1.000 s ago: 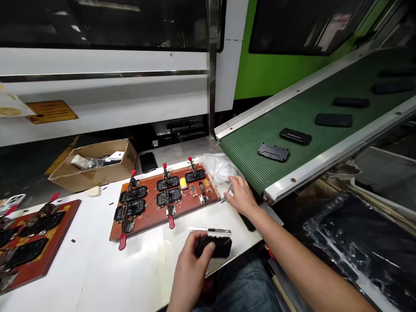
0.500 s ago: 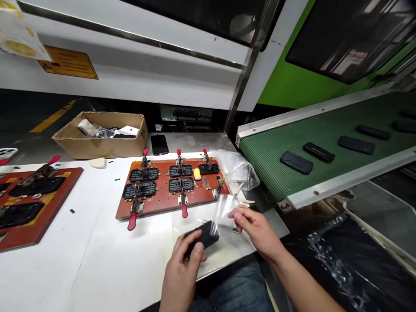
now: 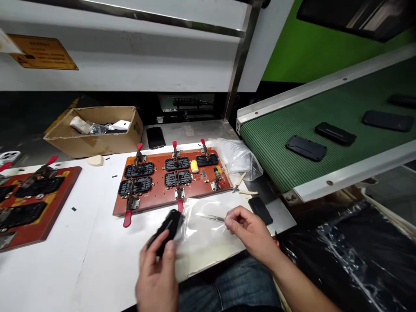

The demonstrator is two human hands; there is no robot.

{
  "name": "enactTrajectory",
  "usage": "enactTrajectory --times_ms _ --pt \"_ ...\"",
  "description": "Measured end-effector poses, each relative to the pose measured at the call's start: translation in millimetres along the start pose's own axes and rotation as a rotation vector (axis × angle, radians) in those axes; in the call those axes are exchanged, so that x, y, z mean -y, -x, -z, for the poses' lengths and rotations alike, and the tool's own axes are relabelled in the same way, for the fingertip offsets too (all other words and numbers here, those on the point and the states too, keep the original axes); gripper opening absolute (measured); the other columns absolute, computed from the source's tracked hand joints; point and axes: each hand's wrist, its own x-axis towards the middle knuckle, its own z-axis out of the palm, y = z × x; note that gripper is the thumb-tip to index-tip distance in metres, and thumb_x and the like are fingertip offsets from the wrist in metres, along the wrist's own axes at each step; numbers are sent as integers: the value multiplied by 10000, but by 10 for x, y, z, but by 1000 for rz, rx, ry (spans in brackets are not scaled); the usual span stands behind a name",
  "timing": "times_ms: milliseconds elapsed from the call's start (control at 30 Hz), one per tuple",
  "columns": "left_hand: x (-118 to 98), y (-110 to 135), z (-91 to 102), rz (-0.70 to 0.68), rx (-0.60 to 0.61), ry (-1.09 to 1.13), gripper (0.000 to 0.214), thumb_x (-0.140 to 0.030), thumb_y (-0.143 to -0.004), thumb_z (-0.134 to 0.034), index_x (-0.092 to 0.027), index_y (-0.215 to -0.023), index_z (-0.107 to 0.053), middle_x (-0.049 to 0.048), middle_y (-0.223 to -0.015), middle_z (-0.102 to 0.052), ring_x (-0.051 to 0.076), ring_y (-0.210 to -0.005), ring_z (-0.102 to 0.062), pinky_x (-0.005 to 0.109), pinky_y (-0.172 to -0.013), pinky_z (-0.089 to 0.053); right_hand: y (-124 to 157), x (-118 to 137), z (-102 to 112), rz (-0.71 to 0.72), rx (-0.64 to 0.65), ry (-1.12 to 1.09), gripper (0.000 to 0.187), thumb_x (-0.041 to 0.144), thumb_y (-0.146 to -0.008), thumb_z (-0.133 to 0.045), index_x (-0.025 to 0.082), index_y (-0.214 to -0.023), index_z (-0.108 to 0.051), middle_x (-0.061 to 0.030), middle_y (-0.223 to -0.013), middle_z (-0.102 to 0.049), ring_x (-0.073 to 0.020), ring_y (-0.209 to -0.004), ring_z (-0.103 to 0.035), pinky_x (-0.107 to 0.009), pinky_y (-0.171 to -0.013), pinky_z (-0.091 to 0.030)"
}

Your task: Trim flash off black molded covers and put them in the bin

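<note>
My left hand [image 3: 157, 277] grips a black plastic case [image 3: 166, 229] near the front edge of the white table [image 3: 65, 260]. The case's far end sits at the mouth of a clear plastic bag [image 3: 203, 225]. My right hand [image 3: 251, 232] pinches the bag's right edge and holds it stretched above the table. Behind the bag lies a red-brown jig board [image 3: 172, 182] with red toggle clamps and several black parts fixed in it.
A green conveyor belt [image 3: 279, 147] at the right carries several black cases. A heap of clear bags [image 3: 238, 160] and small cutters [image 3: 240, 184] lie by the jig. A cardboard box [image 3: 94, 134] stands at the back left, a second jig board [image 3: 29, 203] at the far left.
My right hand took a clear bag from the heap and drew it toward me. My left hand brought the black case up to the bag's mouth. The camera tilted down.
</note>
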Motion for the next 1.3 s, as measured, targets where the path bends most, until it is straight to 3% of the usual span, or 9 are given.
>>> enactTrajectory --times_ms 100,233,433,533,700,833,967,1167,1300 --pt "-106 57 151 -233 -62 -105 389 -600 -899 -694 -325 -1168 -749 30 -1332 -627 288 -1289 -590 398 -1165 -406 42 87 -59 89 -18 101 113 319 -976 -686 210 -948 -678 2 -894 -681 -143 -814 -618 -255 -772 -486" --pt "-153 152 98 -457 209 -222 264 -517 -879 -761 -333 -1065 -792 46 -1260 -646 274 -1229 -614 377 -1068 -484 138 162 -286 227 70 182 47 205 -954 -673 219 -912 -657 20 -877 -663 -123 -794 -620 -235 -745 -475" --pt "-106 173 -10 -288 397 -196 193 -493 -959 -696 -335 -991 -802 24 -1180 -679 227 -1152 -649 351 -1007 -490 202 84 -348 234 228 154 75 170 -953 -658 230 -927 -695 26 -880 -696 -125 -805 -646 -230 -729 -477" --pt "-90 169 -1 -297 388 -211 181 -469 -970 -690 -323 -992 -795 22 -1176 -684 218 -1145 -653 340 -994 -492 194 1 -281 195 206 124 89 189 -968 -636 233 -914 -693 29 -859 -701 -125 -777 -652 -226 -709 -488" --pt "-62 167 -33 -547 286 -332 61 -339 -965 -714 -297 -952 -756 33 -1105 -681 217 -1103 -645 340 -924 -516 226 -125 -339 226 -64 155 60 222 -1001 -563 225 -993 -622 13 -884 -692 -129 -772 -663 -238 -749 -517" --pt "-52 172 -80 -794 231 -414 63 -218 -962 -706 -261 -1007 -713 62 -1113 -659 232 -1128 -610 374 -952 -517 251 -131 -432 119 -10 101 150 257 -962 -650 238 -1105 -611 25 -892 -701 -137 -767 -665 -245 -710 -517" --pt "-72 220 -99 -976 209 -476 140 -132 -929 -710 -236 -1022 -697 87 -1121 -655 264 -1143 -586 421 -983 -501 201 -164 -362 174 -58 243 101 136 -912 -617 230 -950 -620 14 -875 -671 -161 -831 -643 -282 -767 -490" --pt "-149 240 -108 -909 140 -476 129 -154 -879 -733 -250 -961 -709 96 -1094 -677 307 -1127 -610 463 -993 -500 92 -227 -150 360 -236 438 106 157 -951 -585 205 -1028 -638 -55 -982 -678 -221 -945 -625 -366 -888 -486" --pt "-202 178 -144 -889 129 -441 79 -182 -905 -715 -245 -949 -702 88 -1048 -680 294 -1130 -614 453 -1011 -491 120 -135 -177 198 -27 103 107 223 -971 -618 224 -1069 -662 -4 -900 -695 -152 -800 -644 -271 -749 -522"
